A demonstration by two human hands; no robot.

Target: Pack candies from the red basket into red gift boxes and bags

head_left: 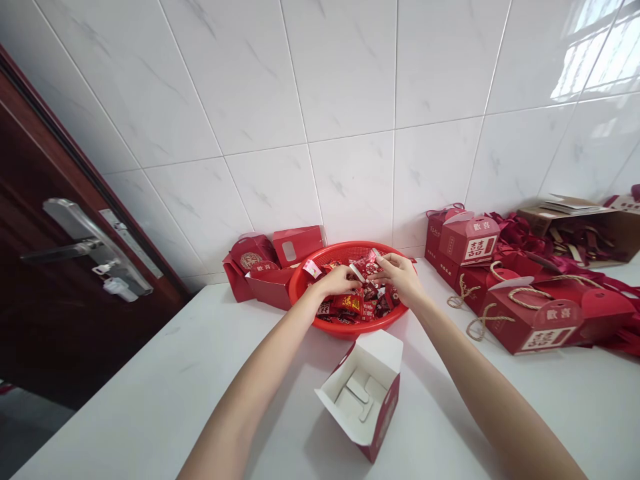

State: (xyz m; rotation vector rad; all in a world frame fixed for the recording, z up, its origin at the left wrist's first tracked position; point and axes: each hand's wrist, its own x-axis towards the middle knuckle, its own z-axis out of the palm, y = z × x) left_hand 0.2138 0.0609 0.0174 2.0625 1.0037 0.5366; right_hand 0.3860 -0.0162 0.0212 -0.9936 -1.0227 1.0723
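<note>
Over bskt | red pkt pinched in R grip | L grip alongside, hold unclear

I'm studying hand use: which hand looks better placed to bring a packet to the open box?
Probably the right hand: it holds the upper end of a raised red packet. The left hand is lower over the basket, its grip unclear.
</note>
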